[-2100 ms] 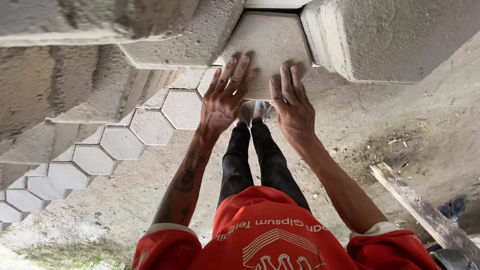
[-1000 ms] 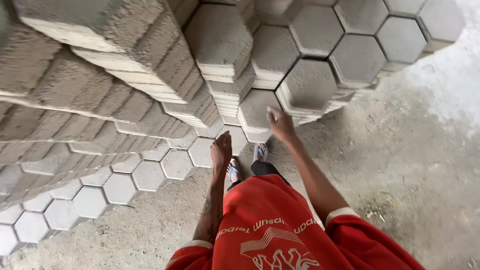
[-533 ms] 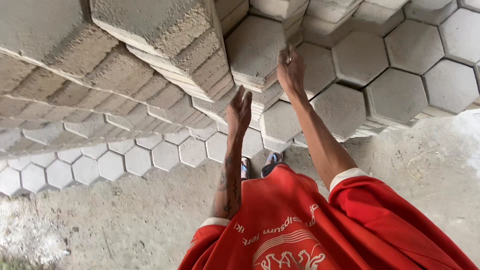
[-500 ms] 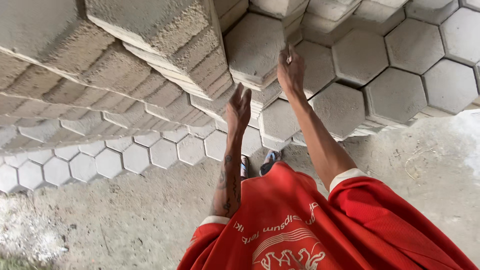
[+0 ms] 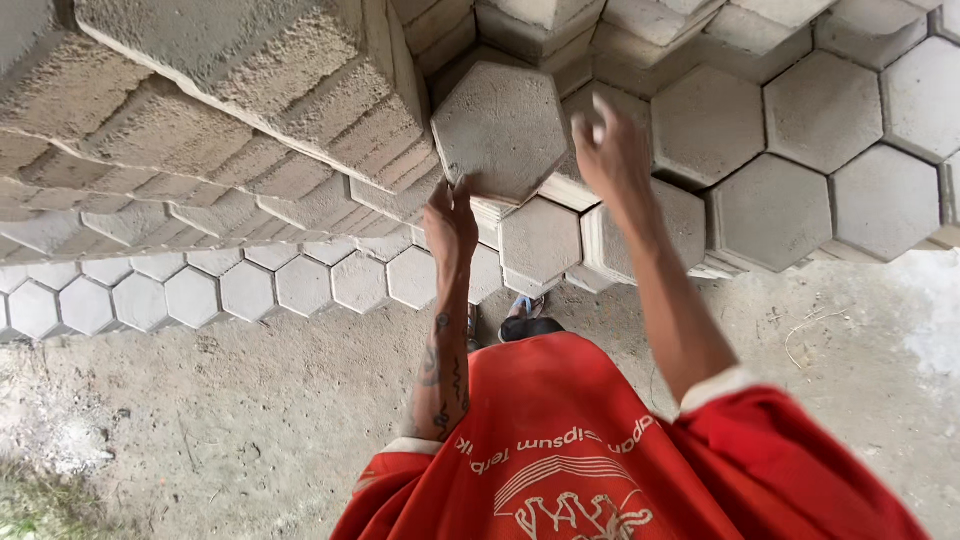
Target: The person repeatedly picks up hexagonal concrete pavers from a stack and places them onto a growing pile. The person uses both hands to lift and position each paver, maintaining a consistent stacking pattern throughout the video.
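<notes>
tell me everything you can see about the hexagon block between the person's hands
The grey hexagonal concrete paving block is a flat, six-sided slab with a rough, sandy face and slightly worn edges, and no visible cracks. Its broad face is turned toward the camera. It sits at the front of the stacked grey hexagonal blocks, with tilted rows of similar blocks to its left. The left hand touches its lower edge from below; the right hand is at its right edge, fingers spread, though firm contact there is hard to confirm.

A hexagonal block (image 5: 500, 130) tops a stack, between tall stacks (image 5: 230, 110) left and lower stacks (image 5: 820, 150) right.
</notes>
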